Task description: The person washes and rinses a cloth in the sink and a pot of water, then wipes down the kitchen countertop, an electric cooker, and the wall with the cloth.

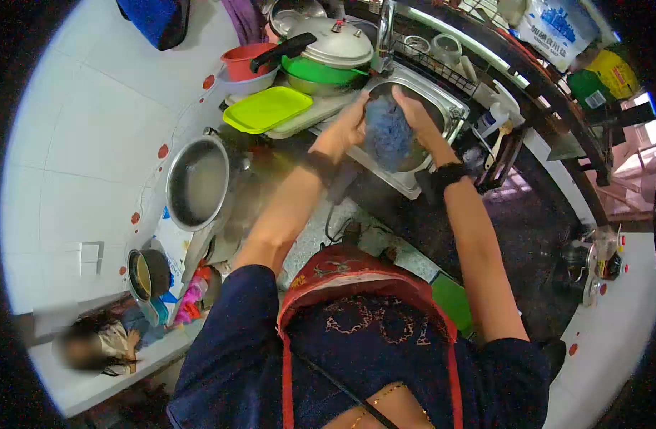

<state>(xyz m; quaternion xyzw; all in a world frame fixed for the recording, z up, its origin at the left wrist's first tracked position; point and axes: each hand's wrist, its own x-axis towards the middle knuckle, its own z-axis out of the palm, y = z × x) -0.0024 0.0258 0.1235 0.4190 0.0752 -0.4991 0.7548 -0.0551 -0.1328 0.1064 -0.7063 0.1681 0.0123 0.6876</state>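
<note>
Over the metal sink [412, 187], a rounded blue-grey bundle [387, 136] with a rough, mottled surface is held between my two hands. Whether it is cloth, mesh or something else I cannot tell. My left hand [354, 120] grips its left side, with the fingers partly hidden behind it. On the opposite side my right hand [414, 114] is pressed along the upper right edge, fingers pointing away from me. Just beyond the hands rises the faucet [385, 36]. The bundle hides much of the basin.
Left of the sink lie a lime-green tray [267, 109], a lidded pressure cooker [335, 43] and a red basin [248, 63]. A large metal pot [198, 184] stands nearer the wall. A wire rack [442, 68] and white bottle [492, 118] are at right. A person [121, 339] is at lower left.
</note>
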